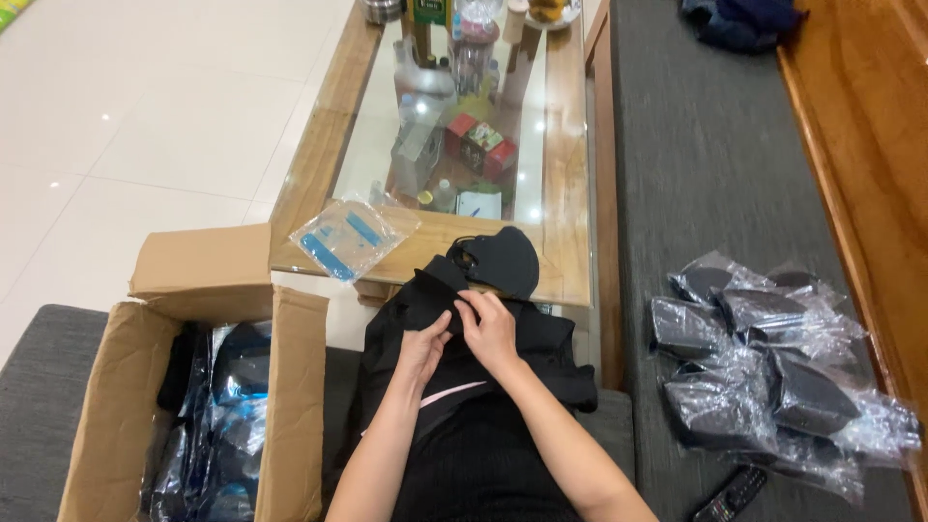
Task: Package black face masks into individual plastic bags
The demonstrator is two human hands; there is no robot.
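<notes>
On the lap, the left hand (422,345) and right hand (491,329) meet on a soft black fabric face cover (483,275); each grip is pinched on a fold of the cloth, thumbs on top, which seems to keep it flat and steady against the knees while its rounded end hangs toward the desk. Left of the knees stands an open brown cardboard box (121,387), flaps up, within easy reach, holding clear bags of dark goods. To the right, on the grey cushion (696,174), lies a heap of clear plastic bags each holding a black item (764,372), with a black remote control (730,495) just beside it. Farther off, an empty clear flat bag with a blue strip (350,238) rests on the glass-topped wooden desk (570,193); bottles and a red box (480,147) show beneath the glass.
</notes>
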